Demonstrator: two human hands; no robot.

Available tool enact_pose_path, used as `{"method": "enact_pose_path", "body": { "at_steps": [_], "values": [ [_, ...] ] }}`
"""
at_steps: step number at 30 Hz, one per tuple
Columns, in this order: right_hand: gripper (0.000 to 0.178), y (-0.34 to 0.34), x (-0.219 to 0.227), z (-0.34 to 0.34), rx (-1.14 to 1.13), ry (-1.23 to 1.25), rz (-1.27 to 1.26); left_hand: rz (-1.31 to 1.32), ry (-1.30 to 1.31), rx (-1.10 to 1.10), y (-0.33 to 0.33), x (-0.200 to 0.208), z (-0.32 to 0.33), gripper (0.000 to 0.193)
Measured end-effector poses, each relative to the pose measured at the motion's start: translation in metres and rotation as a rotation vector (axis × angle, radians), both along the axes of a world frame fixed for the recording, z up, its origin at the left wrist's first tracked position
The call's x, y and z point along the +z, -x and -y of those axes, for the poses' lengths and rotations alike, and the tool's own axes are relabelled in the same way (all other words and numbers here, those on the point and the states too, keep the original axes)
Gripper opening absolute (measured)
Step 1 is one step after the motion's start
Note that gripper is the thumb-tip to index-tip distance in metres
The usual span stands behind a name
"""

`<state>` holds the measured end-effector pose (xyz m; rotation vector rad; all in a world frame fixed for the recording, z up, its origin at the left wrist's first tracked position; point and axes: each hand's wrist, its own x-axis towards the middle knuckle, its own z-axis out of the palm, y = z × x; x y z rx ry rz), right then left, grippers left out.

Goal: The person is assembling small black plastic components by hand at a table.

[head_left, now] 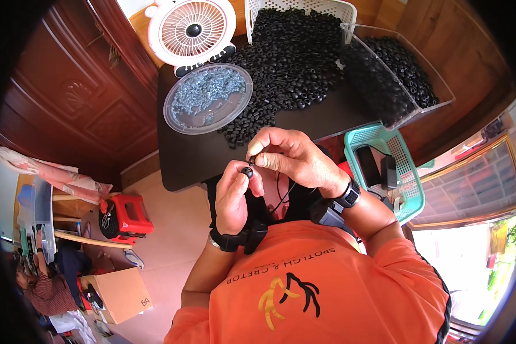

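Observation:
In front of my chest, above the near edge of the dark table [183, 155], my two hands meet. My left hand [230, 200] is closed, with a small round black plastic part [247, 171] held between thumb and fingers. Just above it, my right hand [301, 160] pinches with thumb and forefinger; a tiny dark piece shows at the fingertips, too small to name. Beyond them a heap of similar black parts [281, 71] spreads over the table. A round clear plastic lid [172, 121] holds many tiny bluish transparent pieces [206, 92].
A white fan [194, 30] stands behind the lid. A white basket [350, 12] and a clear bin [436, 106] hold more black parts. At right sits a teal basket [408, 209] with dark devices. On the floor at left are a red case [133, 215], a cardboard box [120, 295] and another person [54, 289].

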<state>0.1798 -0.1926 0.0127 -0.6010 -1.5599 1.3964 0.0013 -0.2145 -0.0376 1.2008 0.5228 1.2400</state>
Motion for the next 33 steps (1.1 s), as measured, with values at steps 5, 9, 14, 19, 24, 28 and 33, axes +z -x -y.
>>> {"method": "enact_pose_path", "body": {
  "at_steps": [5, 9, 14, 19, 24, 28, 33],
  "values": [
    [0.009, 0.001, 0.0, 0.003, 0.017, 0.033, 0.052, 0.0, 0.011, -0.019, 0.002, -0.003, -0.001, 0.026],
    [0.008, 0.001, -0.005, -0.003, -0.146, -0.358, 0.262, -0.049, 0.035, -0.005, 0.002, 0.001, 0.0, 0.028],
    [0.009, 0.003, -0.007, -0.002, -0.233, -0.523, 0.312, -0.091, 0.038, 0.0, 0.003, 0.0, 0.0, 0.029],
    [0.016, 0.008, -0.024, 0.009, -0.224, -0.321, 0.179, -0.064, 0.062, 0.006, 0.0, -0.001, 0.002, 0.029],
    [0.041, 0.013, -0.038, 0.009, -0.37, -0.514, 0.216, -0.018, 0.123, 0.031, -0.005, 0.002, 0.002, 0.028],
    [0.039, 0.017, -0.042, 0.009, -0.462, -0.473, 0.183, 0.014, 0.156, 0.026, -0.009, 0.003, 0.002, 0.027],
    [0.041, 0.012, -0.037, 0.004, -0.454, -0.646, 0.316, 0.108, 0.148, -0.025, -0.01, 0.0, 0.0, 0.027]
  ]
}}
